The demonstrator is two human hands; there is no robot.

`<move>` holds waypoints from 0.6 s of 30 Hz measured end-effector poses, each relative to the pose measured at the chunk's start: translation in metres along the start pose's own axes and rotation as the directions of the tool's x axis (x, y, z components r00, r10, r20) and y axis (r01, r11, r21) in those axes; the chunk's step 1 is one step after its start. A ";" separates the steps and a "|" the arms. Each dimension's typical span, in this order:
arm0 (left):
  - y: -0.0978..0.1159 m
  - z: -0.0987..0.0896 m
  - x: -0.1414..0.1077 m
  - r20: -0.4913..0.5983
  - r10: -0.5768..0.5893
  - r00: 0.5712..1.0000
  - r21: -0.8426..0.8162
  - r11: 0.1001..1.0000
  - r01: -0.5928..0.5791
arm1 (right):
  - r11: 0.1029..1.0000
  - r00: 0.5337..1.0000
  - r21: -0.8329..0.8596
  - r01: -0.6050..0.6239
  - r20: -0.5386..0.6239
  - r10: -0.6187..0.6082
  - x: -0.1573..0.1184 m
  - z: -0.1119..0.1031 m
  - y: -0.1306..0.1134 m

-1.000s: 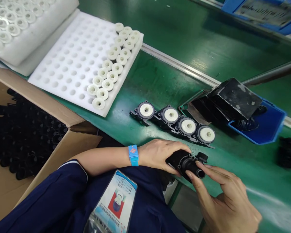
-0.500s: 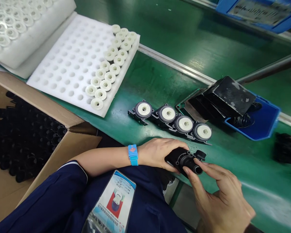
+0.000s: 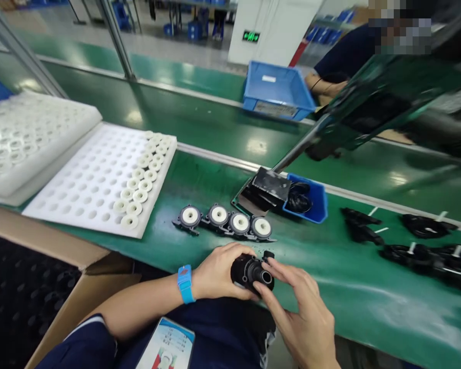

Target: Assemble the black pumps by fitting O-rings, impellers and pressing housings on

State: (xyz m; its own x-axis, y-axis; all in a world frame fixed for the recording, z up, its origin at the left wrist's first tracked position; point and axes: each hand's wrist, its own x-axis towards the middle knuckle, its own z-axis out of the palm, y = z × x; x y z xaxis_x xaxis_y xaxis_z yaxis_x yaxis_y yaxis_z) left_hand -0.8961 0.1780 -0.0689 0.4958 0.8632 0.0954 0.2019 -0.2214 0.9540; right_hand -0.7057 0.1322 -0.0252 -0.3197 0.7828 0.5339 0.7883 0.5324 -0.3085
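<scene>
Gripping a black plastic tubular housing [image 3: 250, 270] in our left hand [image 3: 218, 272], we pinch its near opening with right hand [image 3: 299, 318] fingertips [image 3: 262, 292].

The person wears a dark navy top with a thin white edge at the short sleeve [image 3: 85, 324]. A bright blue wristband [image 3: 185, 284] circles the left wrist, and a printed badge [image 3: 168, 349] lies against the chest.

Four capped black housings [image 3: 226, 224], two foam trays [image 3: 96, 184].
</scene>
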 end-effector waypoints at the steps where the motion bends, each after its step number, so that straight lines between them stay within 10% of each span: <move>1: 0.011 -0.005 0.004 -0.017 0.031 0.999 0.005 1.000 -0.031 | 1.000 1.000 0.007 0.004 -0.028 -0.004 0.005 -0.006 -0.001; 8: 0.065 -0.044 0.082 -0.152 0.297 0.943 0.087 0.954 -0.286 | 0.968 0.987 0.249 -0.028 -0.147 0.067 0.070 -0.034 0.027; 18: 0.038 -0.052 0.173 -0.270 0.148 0.951 0.120 0.986 -0.120 | 0.888 0.791 0.454 -0.077 -0.514 0.332 0.139 -0.081 0.095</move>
State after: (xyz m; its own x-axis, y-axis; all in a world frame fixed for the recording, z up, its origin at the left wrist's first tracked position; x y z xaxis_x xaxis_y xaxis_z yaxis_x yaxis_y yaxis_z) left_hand -0.8464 0.3426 -0.0016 0.2740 0.9108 0.3088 0.2408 -0.3758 0.8949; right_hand -0.6326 0.2654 0.0840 0.2786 0.6305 0.7245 0.4855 0.5584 -0.6726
